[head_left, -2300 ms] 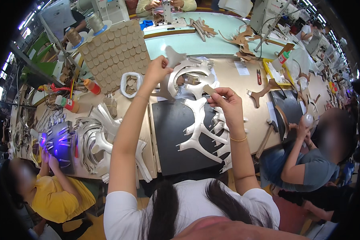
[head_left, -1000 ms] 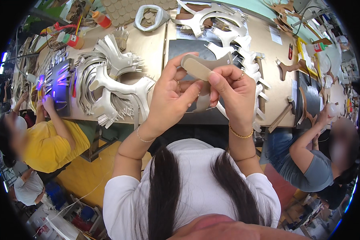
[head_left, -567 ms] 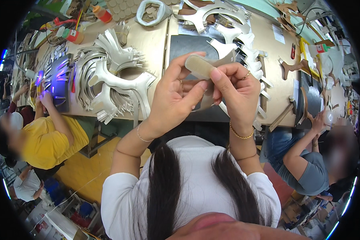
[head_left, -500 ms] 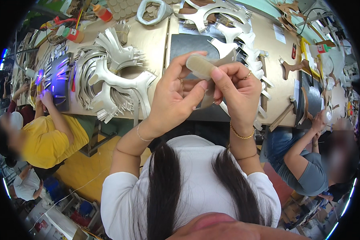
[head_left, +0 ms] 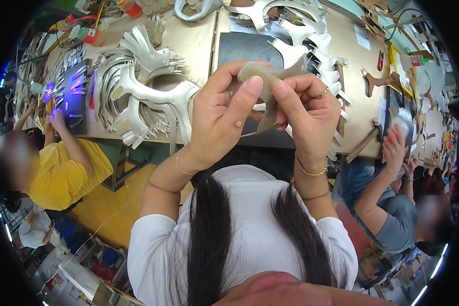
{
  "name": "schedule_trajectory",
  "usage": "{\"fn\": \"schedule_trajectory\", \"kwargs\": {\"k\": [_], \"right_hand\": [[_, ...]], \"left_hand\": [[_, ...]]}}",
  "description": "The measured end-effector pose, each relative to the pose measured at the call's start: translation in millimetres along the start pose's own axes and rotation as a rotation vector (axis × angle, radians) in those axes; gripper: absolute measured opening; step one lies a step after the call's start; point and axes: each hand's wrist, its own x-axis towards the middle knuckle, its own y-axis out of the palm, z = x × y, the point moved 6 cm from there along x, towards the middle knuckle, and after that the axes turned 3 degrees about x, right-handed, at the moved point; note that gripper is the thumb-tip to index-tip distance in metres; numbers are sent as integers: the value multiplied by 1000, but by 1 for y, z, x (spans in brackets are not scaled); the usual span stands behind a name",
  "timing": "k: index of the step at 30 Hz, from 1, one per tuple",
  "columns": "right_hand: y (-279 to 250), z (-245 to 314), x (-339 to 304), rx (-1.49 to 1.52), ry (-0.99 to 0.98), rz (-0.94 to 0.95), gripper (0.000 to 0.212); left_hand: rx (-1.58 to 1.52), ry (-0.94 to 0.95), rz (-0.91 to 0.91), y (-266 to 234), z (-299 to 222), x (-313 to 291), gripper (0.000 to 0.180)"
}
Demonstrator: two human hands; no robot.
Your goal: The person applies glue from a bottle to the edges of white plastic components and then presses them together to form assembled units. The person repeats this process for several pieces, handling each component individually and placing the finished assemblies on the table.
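In front of my chest, above the table, both hands hold a pale beige-silver leather piece (head_left: 294, 70) with a rounded end. My left hand (head_left: 217, 120) pinches that rounded end, its thumb lying on top and its fingers behind. Close beside it, my right hand (head_left: 313, 115) grips the same piece between thumb and curled fingers. Another part of the leather hangs down between the hands, partly hidden by them. Behind the hands lies a black mat (head_left: 242, 50). A fanned stack of similar branched silver pieces (head_left: 160, 102) rests left of my left hand.
More silver pieces (head_left: 319, 48) overlap along the mat's right side. Farther right are a brown leather piece (head_left: 377, 84) and a wooden-handled tool (head_left: 363, 145). Bottles (head_left: 91, 35) and a white bag (head_left: 198, 11) stand at the back left. People in yellow (head_left: 69, 171) and grey (head_left: 392, 224) work on either side.
My left thumb has moved up onto the rounded end, covering part of the pale patch seen there before. The leather is turned slightly. The person at right has raised a hand.
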Motion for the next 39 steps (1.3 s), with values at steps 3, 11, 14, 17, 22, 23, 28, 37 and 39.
{"fn": "schedule_trajectory", "kwargs": {"k": [3, 11, 14, 17, 22, 23, 28, 37, 39], "right_hand": [[0, 0, -1, -18, 7, -16, 15], [-10, -6, -3, -18, -149, -14, 20], [-19, -8, 2, 124, -282, -28, 27], [-22, -18, 6, 206, -185, -33, 33], [-9, -31, 5, 265, -1, 27, 35], [-7, -30, 5, 250, -8, 41, 33], [-1, -28, 8, 172, 13, 32, 25], [2, -21, 7, 191, 14, -11, 23], [2, -20, 7, 182, -1, -14, 23]], "left_hand": [[12, 12, -10, 0, 0, 0, 30], [-36, -4, -44, -3, 2, 0, 30], [-72, -8, -40, -5, 2, 2, 30], [-98, -16, -36, -6, 3, 4, 30], [-69, -2, -55, -6, 6, 5, 28], [-53, -4, -55, -7, 6, 5, 27], [-14, -6, -51, -9, 6, 5, 28], [-232, -2, -24, -11, 5, 4, 44], [-253, -3, -15, -10, 5, 4, 39]]}}
